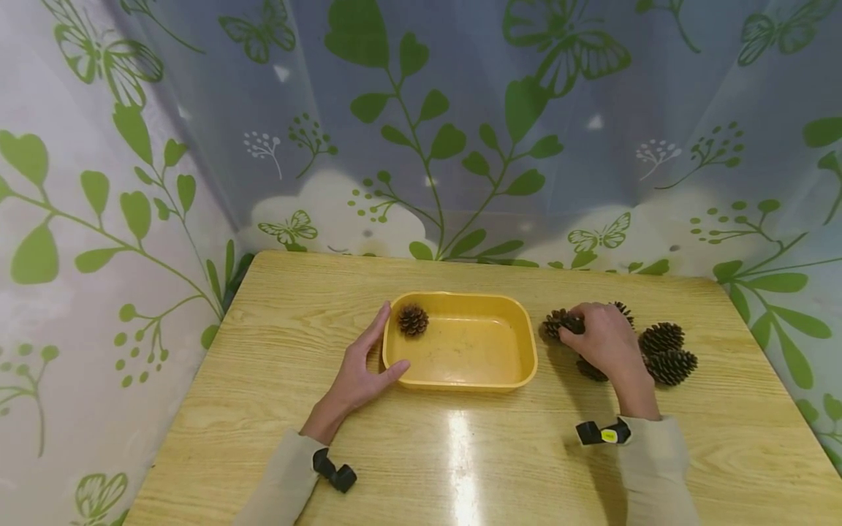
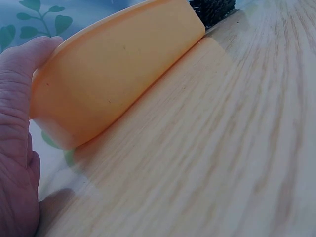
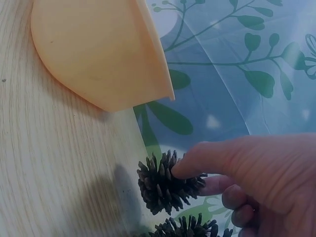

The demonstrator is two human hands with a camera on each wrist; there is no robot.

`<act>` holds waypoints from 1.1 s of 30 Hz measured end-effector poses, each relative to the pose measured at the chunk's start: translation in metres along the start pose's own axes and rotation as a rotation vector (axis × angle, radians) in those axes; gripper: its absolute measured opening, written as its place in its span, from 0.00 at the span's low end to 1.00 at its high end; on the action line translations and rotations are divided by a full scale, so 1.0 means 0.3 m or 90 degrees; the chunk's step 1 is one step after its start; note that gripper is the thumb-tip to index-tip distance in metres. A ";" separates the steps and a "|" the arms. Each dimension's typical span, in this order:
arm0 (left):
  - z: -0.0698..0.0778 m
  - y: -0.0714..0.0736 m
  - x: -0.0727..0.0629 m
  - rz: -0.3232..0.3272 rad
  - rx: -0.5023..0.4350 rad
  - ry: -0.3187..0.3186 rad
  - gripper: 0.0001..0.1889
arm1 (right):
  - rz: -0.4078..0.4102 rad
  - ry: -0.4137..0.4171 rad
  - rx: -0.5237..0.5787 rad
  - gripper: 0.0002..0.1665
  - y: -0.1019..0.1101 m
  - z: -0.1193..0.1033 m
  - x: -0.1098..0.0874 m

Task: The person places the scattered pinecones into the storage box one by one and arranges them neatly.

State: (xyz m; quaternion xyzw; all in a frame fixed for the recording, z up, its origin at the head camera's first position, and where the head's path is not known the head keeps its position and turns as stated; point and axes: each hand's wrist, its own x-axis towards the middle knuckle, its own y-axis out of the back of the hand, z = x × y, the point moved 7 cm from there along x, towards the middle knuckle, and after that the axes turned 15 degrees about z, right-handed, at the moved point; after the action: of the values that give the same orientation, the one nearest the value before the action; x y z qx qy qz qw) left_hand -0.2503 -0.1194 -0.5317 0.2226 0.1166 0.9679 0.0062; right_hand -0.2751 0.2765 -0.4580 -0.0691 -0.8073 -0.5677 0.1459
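Note:
A yellow plastic tub [image 1: 460, 384] stands on the wooden table, with one brown pine cone [image 1: 413, 321] in its far left corner. My left hand [image 1: 362, 369] rests against the tub's left end, thumb on the near rim and fingers along the left side. To the right of the tub, my right hand [image 1: 605, 340] pinches a pine cone [image 3: 165, 182] between thumb and fingers. The right wrist view shows this cone raised off the table, its shadow beside it. More pine cones [image 1: 671, 367] lie around and beyond the right hand, partly hidden by it.
The light wooden table [image 1: 276, 321] reaches back to a curtain [image 1: 460, 146] printed with green leaves and butterflies. Another pale printed sheet [image 1: 66, 292] hangs along the left edge. Light reflects off the table in front of the tub.

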 end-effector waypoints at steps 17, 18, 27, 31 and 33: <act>0.000 -0.001 0.001 -0.001 -0.014 0.003 0.51 | 0.060 0.039 -0.003 0.24 0.047 -0.028 0.004; 0.001 -0.001 0.002 -0.001 -0.015 0.004 0.51 | 0.063 0.040 -0.005 0.24 0.050 -0.029 0.004; 0.003 0.000 0.000 -0.002 -0.012 0.007 0.51 | 0.091 0.059 -0.007 0.22 0.072 -0.047 0.003; 0.002 -0.001 0.002 -0.003 -0.014 0.011 0.51 | 0.103 0.067 -0.001 0.22 0.080 -0.056 0.002; 0.001 -0.001 0.002 -0.003 -0.013 0.013 0.51 | 0.110 0.070 -0.001 0.22 0.085 -0.061 0.002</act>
State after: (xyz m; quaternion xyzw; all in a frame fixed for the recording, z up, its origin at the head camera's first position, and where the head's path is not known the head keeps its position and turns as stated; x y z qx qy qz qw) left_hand -0.2507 -0.1191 -0.5313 0.2127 0.1071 0.9712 0.0099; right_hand -0.2657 0.2682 -0.4292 -0.1073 -0.7887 -0.5566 0.2381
